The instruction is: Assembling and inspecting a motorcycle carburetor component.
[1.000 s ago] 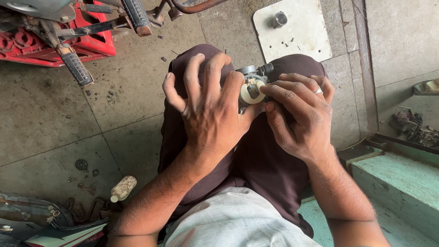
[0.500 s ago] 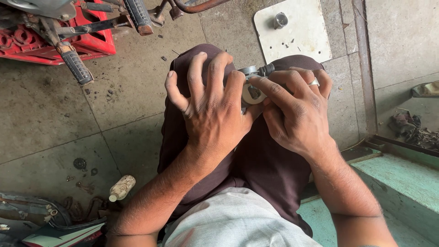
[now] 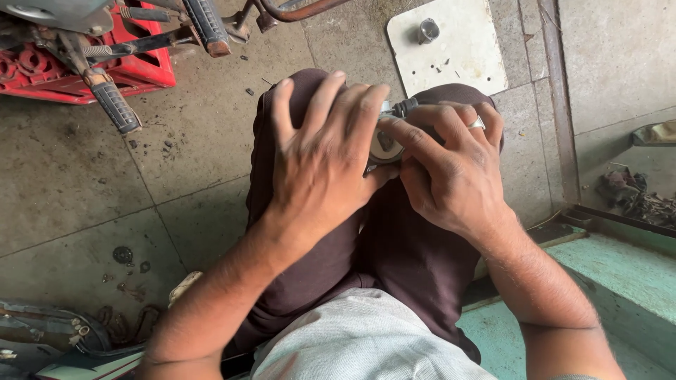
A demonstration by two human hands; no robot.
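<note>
Concrete floor [image 3: 105, 183] is filling most of the view, grey slabs, gritty, stained, seamed with joints. At 10 o'clock a red machine frame [image 3: 141, 70] is sitting with black ribbed footpegs [image 3: 113, 105] sticking out toward the person. At 5 o'clock a green painted step [image 3: 620, 281] is running along the edge. At 12 to 1 o'clock a pale flat plate [image 3: 458, 56] is lying on the floor, carrying a small metal cylinder [image 3: 428, 29] and a few specks. The person is sitting with dark maroon trousers [image 3: 394, 260], soft cloth, knees drawn together at centre. Left hand [image 3: 320, 162] is lying spread over the left knee, fingers [image 3: 310, 105] splayed, thumb pressing against the part. Right hand [image 3: 451, 169], ring on one finger, is curling around it, fingers wrapped partway closed, index finger reaching across the face. The small round part [image 3: 386, 146] is resting on the knees at centre, between both hands, mostly hidden: a pale disc face, a dark threaded stub at its 1 o'clock. Judging by look, it is metal, rigid, light enough for one hand, probably greasy and slippery; best gripped by the rim, not the stub.
</note>
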